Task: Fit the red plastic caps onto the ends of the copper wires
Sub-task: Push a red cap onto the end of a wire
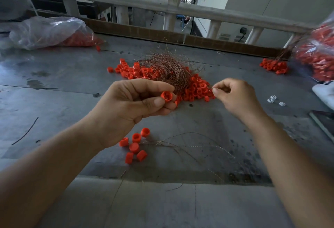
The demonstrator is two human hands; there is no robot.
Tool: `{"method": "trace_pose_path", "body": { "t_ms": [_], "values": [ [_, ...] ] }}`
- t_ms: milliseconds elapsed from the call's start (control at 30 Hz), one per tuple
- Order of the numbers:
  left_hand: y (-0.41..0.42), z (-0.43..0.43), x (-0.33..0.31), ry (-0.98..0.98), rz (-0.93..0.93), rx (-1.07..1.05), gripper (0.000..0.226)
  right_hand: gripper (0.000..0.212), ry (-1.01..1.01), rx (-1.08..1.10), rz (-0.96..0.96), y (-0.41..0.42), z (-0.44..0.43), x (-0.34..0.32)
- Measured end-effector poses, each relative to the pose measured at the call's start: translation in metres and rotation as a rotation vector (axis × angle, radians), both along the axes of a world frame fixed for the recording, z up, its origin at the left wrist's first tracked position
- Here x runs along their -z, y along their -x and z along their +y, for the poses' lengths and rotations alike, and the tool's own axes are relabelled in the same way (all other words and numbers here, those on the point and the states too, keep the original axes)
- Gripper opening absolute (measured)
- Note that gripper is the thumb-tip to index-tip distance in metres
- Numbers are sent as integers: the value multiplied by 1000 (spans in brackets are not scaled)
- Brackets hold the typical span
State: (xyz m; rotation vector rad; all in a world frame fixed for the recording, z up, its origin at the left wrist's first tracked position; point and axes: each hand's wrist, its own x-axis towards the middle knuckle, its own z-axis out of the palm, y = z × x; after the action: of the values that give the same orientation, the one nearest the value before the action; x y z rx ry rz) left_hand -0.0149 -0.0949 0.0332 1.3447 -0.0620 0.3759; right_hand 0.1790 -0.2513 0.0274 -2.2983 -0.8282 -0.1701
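My left hand (133, 106) pinches one red plastic cap (166, 96) between thumb and fingers, its open end facing up. To its right, my right hand (235, 97) has thumb and forefinger pinched together on the end of a thin copper wire (211, 88) at the edge of the pile. Behind both hands lies a tangled bundle of copper wires (169, 68) over a heap of red caps (196, 90). Several loose red caps (134, 146) sit on the table below my left hand, beside a few stray wires (189, 145).
Grey metal table (54, 92). A clear plastic bag of red caps (52, 32) lies at the back left, another bag (318, 54) at the right with capped wires (273, 66) beside it. A white object (325, 94) and a dark flat item (323, 121) sit at the right edge. A railing (144, 3) runs behind.
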Motion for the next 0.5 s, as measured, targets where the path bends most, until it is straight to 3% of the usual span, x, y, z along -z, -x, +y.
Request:
{"method": "trace_pose_path", "body": {
  "t_ms": [300,367,500],
  "values": [
    [2,1,-1,-4,4,-8,25,5,124,14,-17,-2,8,15],
    [2,1,-1,-16,11,-14,26,5,-14,9,56,-2,7,9],
    [2,0,-1,-41,29,-12,24,16,-483,-214,566,17,4,-13]
  ]
}}
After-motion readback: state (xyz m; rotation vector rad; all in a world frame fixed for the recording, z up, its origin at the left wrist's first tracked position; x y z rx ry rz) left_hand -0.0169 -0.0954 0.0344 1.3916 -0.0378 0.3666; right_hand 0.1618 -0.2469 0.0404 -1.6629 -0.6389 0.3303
